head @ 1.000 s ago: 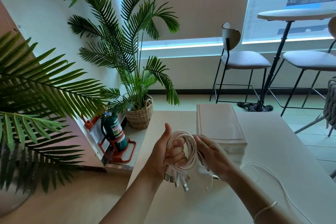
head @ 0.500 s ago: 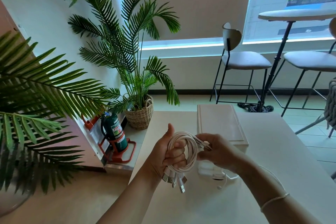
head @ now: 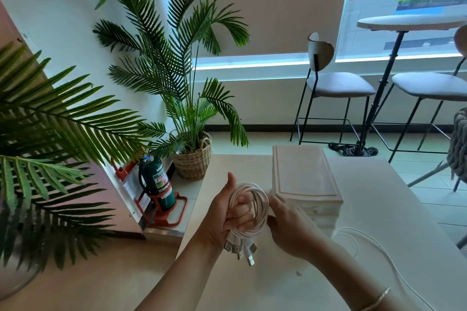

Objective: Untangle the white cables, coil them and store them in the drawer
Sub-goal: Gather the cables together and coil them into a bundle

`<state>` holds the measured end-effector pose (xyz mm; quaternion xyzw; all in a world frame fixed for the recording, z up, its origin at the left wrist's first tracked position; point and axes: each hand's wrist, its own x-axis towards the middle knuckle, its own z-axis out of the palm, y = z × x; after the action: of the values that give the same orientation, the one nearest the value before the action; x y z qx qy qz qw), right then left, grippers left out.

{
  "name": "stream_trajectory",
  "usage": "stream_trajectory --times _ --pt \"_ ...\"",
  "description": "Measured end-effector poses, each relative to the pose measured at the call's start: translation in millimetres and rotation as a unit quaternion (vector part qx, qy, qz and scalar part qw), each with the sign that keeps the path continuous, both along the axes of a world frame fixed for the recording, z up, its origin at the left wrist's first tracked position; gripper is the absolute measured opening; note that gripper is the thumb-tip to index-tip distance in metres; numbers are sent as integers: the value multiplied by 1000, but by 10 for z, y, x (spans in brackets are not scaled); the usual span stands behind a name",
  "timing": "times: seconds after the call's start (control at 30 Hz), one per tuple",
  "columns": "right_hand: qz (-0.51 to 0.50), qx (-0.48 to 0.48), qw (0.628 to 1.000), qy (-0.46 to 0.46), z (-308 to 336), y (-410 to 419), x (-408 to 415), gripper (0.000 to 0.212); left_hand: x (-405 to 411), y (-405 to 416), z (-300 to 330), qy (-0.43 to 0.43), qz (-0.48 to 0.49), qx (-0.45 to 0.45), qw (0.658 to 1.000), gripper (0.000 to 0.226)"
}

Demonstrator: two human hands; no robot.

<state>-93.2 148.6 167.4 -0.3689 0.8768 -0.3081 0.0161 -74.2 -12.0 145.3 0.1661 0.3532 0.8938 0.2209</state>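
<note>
Above table (head: 379, 209) edge, coiled cables (head: 255, 206) (left-hand (head: 227, 214) grip)

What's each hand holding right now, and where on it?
Left hand grips the coiled white cables through the loop, plugs dangling below. Right hand touches the coil's right side; its grip is hidden.

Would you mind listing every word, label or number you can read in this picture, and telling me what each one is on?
"FIRE": red label on the green fire extinguisher; the print around and below it is too small to read.
Sign with green and blue bands behind the window: lettering blurred, unreadable.
White sheet on the wall beside the extinguisher: unreadable.
Coiled white cables, their plugs and the white drawer box: no text visible.
</note>
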Motion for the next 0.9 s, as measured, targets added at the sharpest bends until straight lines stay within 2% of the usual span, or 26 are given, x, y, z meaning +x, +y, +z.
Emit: stream_trajectory --times 0.17,0.3,0.37,0.5,0.57,0.63,0.73,0.87,0.9 --pt "1 -10 1000 -1 -18 -20 80 47 22 30 -46 -12 107 -20 994 47" --pt "-18 -15 1000 -11 -48 -56 145 45 18 75 -19 8 104 49 993 46" --pt "-31 14 999 -31 -47 -63 166 50 25 84 -35 -6 123 42 992 45" --pt "-53 63 996 -43 -12 -85 266 65 -17 70 -60 35 60 122 990 51" --pt "-57 101 993 -14 7 -88 328 67 -23 69 -18 24 80 140 987 51" --pt "-67 120 990 24 58 -83 382 62 19 88 26 -7 153 97 983 44" --pt "-85 159 983 47 151 -80 447 60 102 125 101 -77 246 60 964 53" --pt "-114 224 959 130 120 -101 412 70 96 186 149 -100 285 43 952 57" --pt "-104 238 956 134 81 -108 408 66 97 189 158 -102 289 41 951 58"
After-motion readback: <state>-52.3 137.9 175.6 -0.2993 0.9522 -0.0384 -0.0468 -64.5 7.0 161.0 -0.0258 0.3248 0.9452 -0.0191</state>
